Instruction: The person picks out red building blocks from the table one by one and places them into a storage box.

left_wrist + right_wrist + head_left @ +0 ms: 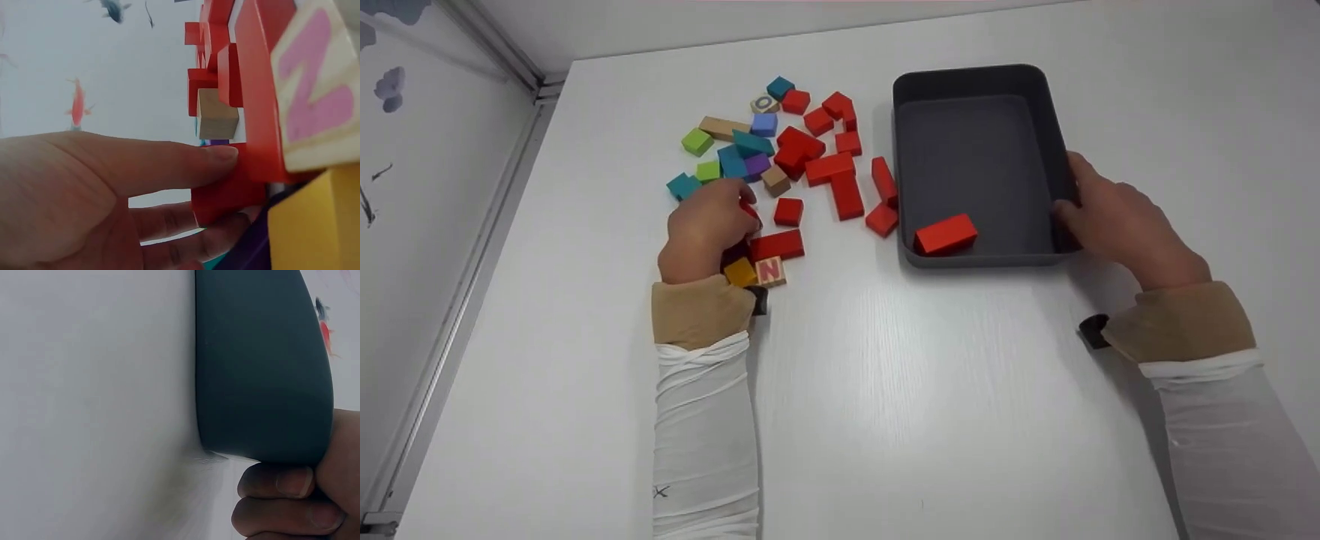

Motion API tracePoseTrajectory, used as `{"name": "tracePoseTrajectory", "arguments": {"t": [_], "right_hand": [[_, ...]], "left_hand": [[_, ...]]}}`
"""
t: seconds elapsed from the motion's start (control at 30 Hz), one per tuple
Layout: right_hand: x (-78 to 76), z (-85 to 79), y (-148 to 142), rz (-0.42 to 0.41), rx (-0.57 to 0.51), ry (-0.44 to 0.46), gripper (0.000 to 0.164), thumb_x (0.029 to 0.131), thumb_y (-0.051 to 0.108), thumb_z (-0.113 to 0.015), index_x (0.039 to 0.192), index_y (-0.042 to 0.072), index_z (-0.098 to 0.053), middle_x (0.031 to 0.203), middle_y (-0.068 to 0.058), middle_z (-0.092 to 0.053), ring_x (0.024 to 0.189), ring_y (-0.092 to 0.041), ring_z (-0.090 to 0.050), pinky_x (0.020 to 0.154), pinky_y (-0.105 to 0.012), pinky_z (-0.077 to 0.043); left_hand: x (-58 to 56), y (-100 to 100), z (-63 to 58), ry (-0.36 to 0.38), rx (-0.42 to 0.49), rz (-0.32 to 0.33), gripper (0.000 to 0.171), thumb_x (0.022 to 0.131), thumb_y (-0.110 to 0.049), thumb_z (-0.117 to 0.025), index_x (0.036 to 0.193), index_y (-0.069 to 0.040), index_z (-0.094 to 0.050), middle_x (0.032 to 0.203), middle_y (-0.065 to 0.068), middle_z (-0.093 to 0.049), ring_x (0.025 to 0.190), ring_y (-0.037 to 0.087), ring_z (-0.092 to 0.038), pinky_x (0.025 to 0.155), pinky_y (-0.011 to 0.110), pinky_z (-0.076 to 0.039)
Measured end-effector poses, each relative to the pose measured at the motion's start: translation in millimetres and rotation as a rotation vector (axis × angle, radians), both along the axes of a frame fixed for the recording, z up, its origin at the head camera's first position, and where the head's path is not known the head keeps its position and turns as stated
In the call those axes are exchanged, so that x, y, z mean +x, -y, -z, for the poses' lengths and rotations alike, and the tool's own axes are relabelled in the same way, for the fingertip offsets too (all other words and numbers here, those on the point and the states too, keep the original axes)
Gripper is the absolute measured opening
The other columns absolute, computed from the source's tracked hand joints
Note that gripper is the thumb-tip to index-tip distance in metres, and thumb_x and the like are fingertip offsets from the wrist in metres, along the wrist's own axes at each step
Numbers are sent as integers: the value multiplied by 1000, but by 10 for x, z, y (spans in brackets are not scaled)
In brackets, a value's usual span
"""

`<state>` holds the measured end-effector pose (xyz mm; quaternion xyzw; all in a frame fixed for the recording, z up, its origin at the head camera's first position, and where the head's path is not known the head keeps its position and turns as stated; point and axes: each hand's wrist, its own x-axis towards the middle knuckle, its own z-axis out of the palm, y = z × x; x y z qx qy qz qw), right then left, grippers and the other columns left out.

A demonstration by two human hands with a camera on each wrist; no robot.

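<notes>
Among the loose blocks at the left, my left hand (706, 221) pinches a red block (225, 194) between thumb and fingers. Close by it lie a long red block (778, 245), a yellow block (741, 272) and a wooden block with a pink N (770, 271). My right hand (1117, 217) grips the right wall of a dark grey tray (990, 261), thumb over the rim and fingers outside, as the right wrist view also shows. One red block (946, 234) lies in the tray's near left corner.
Several red blocks (847, 195) are spread between the left hand and the tray. Behind the left hand are green (697, 141), teal, purple and plain wooden blocks. A metal-framed panel (450, 262) with painted figures borders the table's left side.
</notes>
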<state>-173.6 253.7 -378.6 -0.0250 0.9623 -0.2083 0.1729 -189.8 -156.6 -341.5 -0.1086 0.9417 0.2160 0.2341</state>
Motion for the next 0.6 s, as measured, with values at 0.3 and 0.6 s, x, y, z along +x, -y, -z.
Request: {"name": "tracePoseTrajectory", "arguments": {"t": [0.3, 0.6], "right_hand": [[-12, -8, 14, 2, -6, -3, 62, 101, 31, -33, 154, 15, -4, 132, -36, -44, 100, -42, -50, 86, -58, -38], [-14, 2, 0, -5, -2, -3, 63, 101, 31, -32, 154, 14, -2, 133, -37, -43, 104, -44, -51, 88, -60, -38]], "left_hand": [[8, -160, -98, -129, -16, 2, 47, 90, -23, -66, 134, -18, -50, 120, 6, -58, 108, 22, -51, 88, 36, -49], [76, -483, -228, -236, 84, 151, 54, 88, -22, -70, 137, -25, -47, 136, -1, -49, 124, 17, -44, 94, 34, -50]]}}
